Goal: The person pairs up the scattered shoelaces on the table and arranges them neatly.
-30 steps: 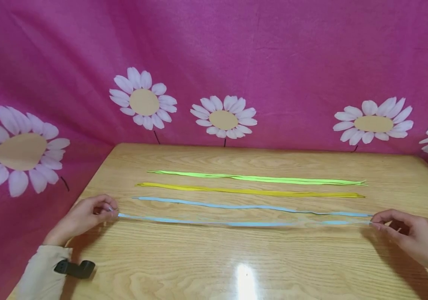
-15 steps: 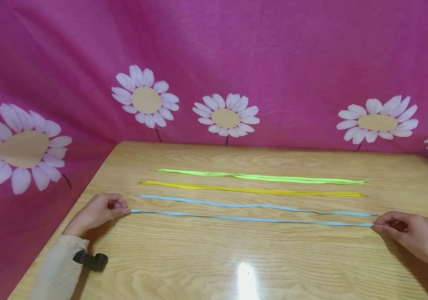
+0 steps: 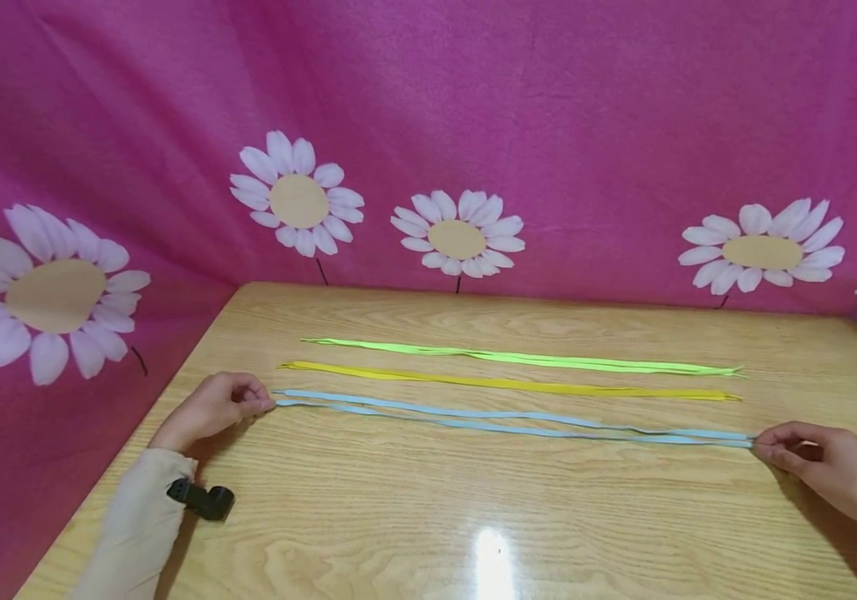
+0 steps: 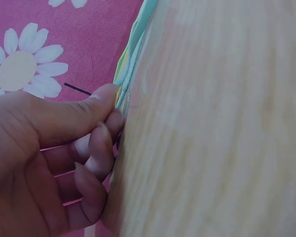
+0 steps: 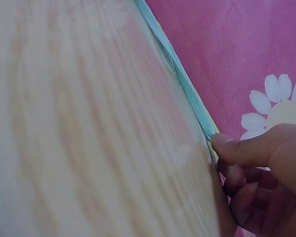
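Between my two hands a light blue shoelace [image 3: 503,428] stretches nearly straight, low over the table. My left hand [image 3: 218,408] pinches its left end between thumb and fingers; the tip is hidden there. At the other end, the thumb and index finger of my right hand [image 3: 834,465] pinch it. A second light blue shoelace [image 3: 473,413] lies just behind, almost parallel, its right tip touching or close to my right fingertips. In the left wrist view the pinched lace [image 4: 123,89] runs away from the thumb. The right wrist view shows blue lace [image 5: 192,94] ending at my thumb.
Farther back on the wooden table [image 3: 368,517] lie yellow shoelaces [image 3: 473,382] and, behind them, bright green shoelaces [image 3: 533,360], both roughly parallel to the blue ones. A magenta cloth [image 3: 586,108] with printed daisies hangs behind and along the left. My left sleeve carries a black strap mount [image 3: 203,500].
My left hand has moved right and away from me, bringing the near blue shoelace close beside the far one. My right hand has stayed nearly in place. The lace has stopped blurring.
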